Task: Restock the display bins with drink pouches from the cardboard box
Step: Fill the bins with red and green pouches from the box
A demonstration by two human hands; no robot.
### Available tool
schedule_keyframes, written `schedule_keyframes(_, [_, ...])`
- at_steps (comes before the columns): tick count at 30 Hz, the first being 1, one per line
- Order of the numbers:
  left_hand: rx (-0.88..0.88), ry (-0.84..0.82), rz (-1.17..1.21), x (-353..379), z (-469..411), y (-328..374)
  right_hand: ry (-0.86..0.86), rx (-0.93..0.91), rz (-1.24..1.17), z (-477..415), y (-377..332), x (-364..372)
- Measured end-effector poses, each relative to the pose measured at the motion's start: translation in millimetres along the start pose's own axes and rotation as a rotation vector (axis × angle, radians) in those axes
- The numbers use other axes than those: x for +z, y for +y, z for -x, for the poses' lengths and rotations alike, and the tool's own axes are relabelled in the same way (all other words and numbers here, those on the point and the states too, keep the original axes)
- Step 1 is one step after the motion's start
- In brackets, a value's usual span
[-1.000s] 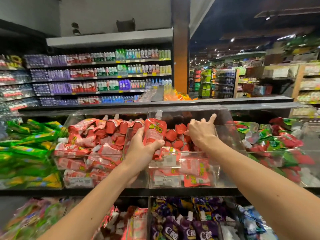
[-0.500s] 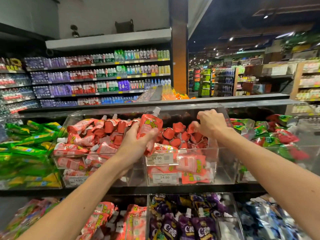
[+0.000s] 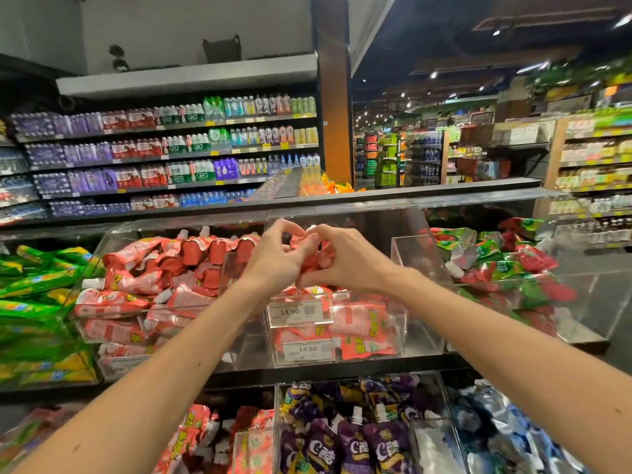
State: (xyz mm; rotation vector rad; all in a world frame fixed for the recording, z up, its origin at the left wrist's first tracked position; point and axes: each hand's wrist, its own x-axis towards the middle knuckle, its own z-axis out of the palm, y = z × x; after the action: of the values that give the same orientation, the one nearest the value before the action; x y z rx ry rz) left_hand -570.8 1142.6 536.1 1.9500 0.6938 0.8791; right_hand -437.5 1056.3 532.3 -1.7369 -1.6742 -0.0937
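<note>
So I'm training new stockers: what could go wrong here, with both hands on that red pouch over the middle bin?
The red pouch is only pinched between the left hand and right hand; it may slip and land crooked. The left bin is heaped above its rim, so the left forearm might knock pouches off.

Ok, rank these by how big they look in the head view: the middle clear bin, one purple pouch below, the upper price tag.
1. Middle clear bin, clearly largest.
2. Purple pouch.
3. Upper price tag, close to the pouch, which sits nearer the camera, so that order is unsure.
</note>
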Motion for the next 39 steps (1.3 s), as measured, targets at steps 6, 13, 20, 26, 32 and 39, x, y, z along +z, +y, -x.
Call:
schedule_keyframes(6, [-0.01, -0.015, 0.034, 10, -25, -17, 0.137, 0.101, -0.047, -29, 22, 24])
schedule_keyframes(13, [0.175, 0.288, -0.773, 14, -45, -33, 0.209, 0.186, 0.032, -62, 33, 54])
schedule_keyframes(20, [0.148, 0.312, -0.992, 17, -60, -26, 0.179, 0.257, -0.034, -81, 40, 56])
schedule_keyframes(26, [0.062, 0.23, -1.085, 25, -64, -28, 0.061, 0.222, 0.033, -78, 48, 64])
schedule_keyframes(32, [0.027, 0.209, -0.838, 12, -51, -10, 0.093, 0.158, -0.066, -47, 39, 26])
schedule_keyframes(39, [0.466, 0.099, -0.5, 47, 45, 17, 0.315, 0.056, -0.098, 109, 36, -29])
